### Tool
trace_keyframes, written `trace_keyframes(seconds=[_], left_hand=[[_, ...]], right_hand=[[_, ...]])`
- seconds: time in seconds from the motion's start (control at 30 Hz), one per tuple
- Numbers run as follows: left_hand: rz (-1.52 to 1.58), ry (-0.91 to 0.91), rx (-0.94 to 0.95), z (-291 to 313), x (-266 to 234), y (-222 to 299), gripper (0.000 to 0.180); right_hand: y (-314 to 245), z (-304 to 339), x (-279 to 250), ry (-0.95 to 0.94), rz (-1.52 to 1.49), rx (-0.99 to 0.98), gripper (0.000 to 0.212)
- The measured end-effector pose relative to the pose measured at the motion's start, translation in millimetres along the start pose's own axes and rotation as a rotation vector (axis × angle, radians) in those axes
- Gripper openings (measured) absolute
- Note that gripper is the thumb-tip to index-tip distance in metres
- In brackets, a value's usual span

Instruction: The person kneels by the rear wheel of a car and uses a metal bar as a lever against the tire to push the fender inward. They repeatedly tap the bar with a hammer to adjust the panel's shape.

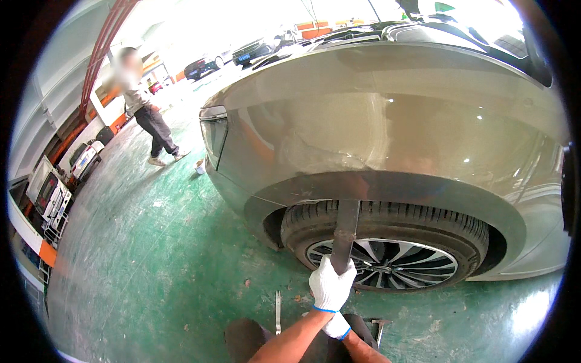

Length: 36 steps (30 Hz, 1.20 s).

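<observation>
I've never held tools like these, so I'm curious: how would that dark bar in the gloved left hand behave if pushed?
The dark bar would probably stay stiff: it reaches up from the left hand to the wheel arch without sagging. It may feel heavy for its size, as it looks metal. Its flat faces suggest little rolling.

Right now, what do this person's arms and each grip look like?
The left grip and right grip each wear a white fabric glove with a blue edge at the wrist. The visible forearms are bare, without sleeves.
</observation>
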<state>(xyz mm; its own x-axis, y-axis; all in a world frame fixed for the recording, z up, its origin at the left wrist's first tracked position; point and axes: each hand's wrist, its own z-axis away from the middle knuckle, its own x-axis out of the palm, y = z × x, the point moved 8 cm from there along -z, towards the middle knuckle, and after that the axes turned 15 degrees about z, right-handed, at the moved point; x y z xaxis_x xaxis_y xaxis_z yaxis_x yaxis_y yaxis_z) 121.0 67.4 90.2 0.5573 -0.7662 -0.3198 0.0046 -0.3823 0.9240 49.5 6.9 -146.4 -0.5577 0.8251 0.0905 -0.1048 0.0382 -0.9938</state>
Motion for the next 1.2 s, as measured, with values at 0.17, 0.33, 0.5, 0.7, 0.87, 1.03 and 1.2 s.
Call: trace_keyframes(seconds=[0.17, 0.33, 0.5, 0.7, 0.87, 1.03, 1.2], left_hand=[[0.011, 0.039, -0.019, 1.9, -3.9, -1.6, 0.034], [0.017, 0.041, 0.053, -3.8, -2.8, -3.9, 0.033], [-0.029, 0.069, 0.079, -7.8, 1.1, -6.7, 0.033], [0.004, 0.055, 0.062, -4.7, -2.5, -10.3, 0.036], [0.000, -0.065, -0.006, 5.5, -2.7, -28.0, 0.038], [-0.046, -0.059, 0.003, 8.9, -5.3, -30.2, 0.032], [-0.077, -0.039, -0.017, 12.6, -6.4, -27.6, 0.030]], right_hand=[[7.2, -4.5, 1.9, -0.063, 0.049, -0.001, 0.028], [16.5, -20.1, 6.4, -0.109, 0.085, -0.010, 0.031], [27.3, -27.5, 10.4, -0.146, 0.112, -0.039, 0.035], [26.4, -24.6, 14.0, -0.187, 0.130, -0.059, 0.039], [26.3, -24.4, 13.8, -0.190, 0.149, -0.072, 0.042], [28.8, -23.6, 14.1, -0.192, 0.163, -0.064, 0.046], [33.4, -21.4, 14.2, -0.201, 0.170, -0.062, 0.049]])
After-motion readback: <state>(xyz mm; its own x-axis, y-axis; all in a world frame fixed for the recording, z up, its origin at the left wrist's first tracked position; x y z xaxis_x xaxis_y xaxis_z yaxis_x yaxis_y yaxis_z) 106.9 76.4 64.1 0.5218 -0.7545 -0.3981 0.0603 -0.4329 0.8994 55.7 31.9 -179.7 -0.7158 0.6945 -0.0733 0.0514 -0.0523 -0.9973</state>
